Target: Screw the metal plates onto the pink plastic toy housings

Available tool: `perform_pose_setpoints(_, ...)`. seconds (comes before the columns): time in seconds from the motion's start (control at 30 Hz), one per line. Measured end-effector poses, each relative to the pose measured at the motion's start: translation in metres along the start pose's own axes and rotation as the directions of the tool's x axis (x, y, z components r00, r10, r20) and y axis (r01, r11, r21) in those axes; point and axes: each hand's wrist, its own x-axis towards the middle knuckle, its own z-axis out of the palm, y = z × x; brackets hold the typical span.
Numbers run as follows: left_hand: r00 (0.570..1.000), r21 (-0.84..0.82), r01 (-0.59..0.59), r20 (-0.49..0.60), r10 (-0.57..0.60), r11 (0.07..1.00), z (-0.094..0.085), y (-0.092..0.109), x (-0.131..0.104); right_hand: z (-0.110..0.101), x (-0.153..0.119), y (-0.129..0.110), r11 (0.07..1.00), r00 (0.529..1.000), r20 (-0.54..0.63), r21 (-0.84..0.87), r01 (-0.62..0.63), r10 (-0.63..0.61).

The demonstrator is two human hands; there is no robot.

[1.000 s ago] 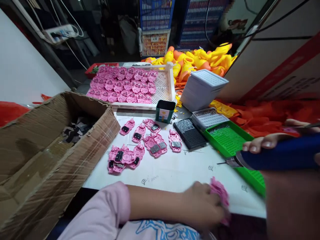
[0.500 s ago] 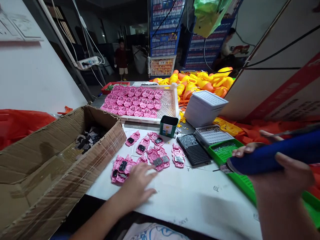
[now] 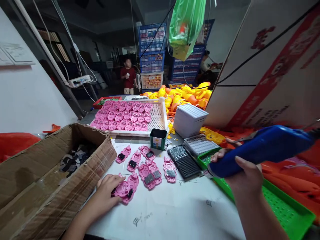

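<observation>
My left hand [image 3: 106, 191] has its fingers and thumb around a pink plastic casing [image 3: 122, 189] in a small pile at the left of the worktop. Black pieces are fitted in some casings there. My right hand [image 3: 246, 175] is wrapped around a blue electric screwdriver [image 3: 265, 146], its tip pointing left above the green tray's edge. Between the hands lie several more casings, including an overlapping pair [image 3: 150, 175] with grey plates and a single casing [image 3: 170, 170] to its right. A black perforated tray [image 3: 186, 163] holding small screws lies near the screwdriver tip.
A cardboard box [image 3: 107, 150] with dark pieces stands at left. Behind are a white crate [image 3: 163, 115] of pink parts, a dark green tin [image 3: 158, 139] and a white tray stack [image 3: 190, 121]. A green tray [image 3: 287, 206] runs along the right. A person [image 3: 129, 78] stands in the background.
My left hand has moved left and closed on a casing in the pile. The screwdriver in my right hand has shifted left in view. The camera view has tilted upward.
</observation>
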Motion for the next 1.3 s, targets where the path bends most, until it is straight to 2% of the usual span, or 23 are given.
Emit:
perform_pose_setpoints(0.13, 0.999, 0.03, 0.034, -0.039, -0.033, 0.999, -0.004, -0.001, 0.006, -0.008, 0.002, -0.004, 0.999, 0.999, -0.03, 0.005, 0.045, -0.045)
perform_pose_setpoints(0.23, 0.986, 0.05, 0.05, -0.161, -0.041, 0.998, -0.004, 0.003, 0.009, -0.014, 0.004, -0.007, 0.996, 0.995, -0.045, 0.0, 0.092, -0.092)
perform_pose_setpoints(0.33, 0.944, 0.041, -0.045, -0.324, 0.056, 0.998, 0.005, 0.02, 0.012, -0.02, 0.006, -0.012, 0.991, 0.989, -0.071, -0.012, 0.133, -0.133)
perform_pose_setpoints(0.4, 0.92, 0.043, -0.174, -0.35, 0.178, 0.984, 0.017, 0.041, 0.014, -0.026, 0.008, -0.015, 0.985, 0.979, -0.103, -0.03, 0.172, -0.174)
perform_pose_setpoints(0.43, 0.911, 0.05, -0.245, -0.33, 0.248, 0.968, 0.024, 0.053, 0.016, -0.029, 0.01, -0.017, 0.978, 0.97, -0.127, -0.041, 0.203, -0.207)
perform_pose_setpoints(0.47, 0.904, 0.055, -0.334, -0.263, 0.336, 0.941, 0.032, 0.066, 0.017, -0.032, 0.011, -0.02, 0.969, 0.956, -0.157, -0.053, 0.241, -0.246)
perform_pose_setpoints(0.53, 0.858, 0.012, -0.496, -0.146, 0.493, 0.868, 0.049, 0.091, 0.021, -0.039, 0.015, -0.023, 0.945, 0.917, -0.228, -0.087, 0.316, -0.328)
perform_pose_setpoints(0.6, 0.82, -0.035, -0.569, -0.092, 0.565, 0.821, 0.065, 0.114, 0.026, -0.046, 0.019, -0.026, 0.919, 0.86, -0.323, -0.139, 0.369, -0.394)
perform_pose_setpoints(0.7, 0.76, -0.11, -0.644, 0.027, 0.65, 0.757, 0.088, 0.138, 0.036, -0.056, 0.03, -0.024, 0.892, 0.773, -0.446, -0.249, 0.376, -0.45)
perform_pose_setpoints(0.8, 0.73, -0.144, -0.668, 0.064, 0.681, 0.73, 0.107, 0.153, 0.045, -0.065, 0.041, -0.018, 0.885, 0.747, -0.482, -0.322, 0.336, -0.458)
perform_pose_setpoints(0.97, 0.642, -0.121, -0.762, -0.014, 0.767, 0.636, 0.131, 0.152, 0.052, -0.071, 0.054, -0.005, 0.883, 0.747, -0.484, -0.351, 0.311, -0.455)
perform_pose_setpoints(1.13, 0.627, -0.077, -0.779, -0.137, 0.767, 0.623, 0.143, 0.139, 0.049, -0.063, 0.054, 0.006, 0.9, 0.788, -0.455, -0.333, 0.283, -0.416)
perform_pose_setpoints(1.3, 0.607, -0.032, -0.791, -0.165, 0.778, 0.61, 0.142, 0.137, 0.045, -0.058, 0.053, 0.017, 0.912, 0.821, -0.426, -0.319, 0.256, -0.379)
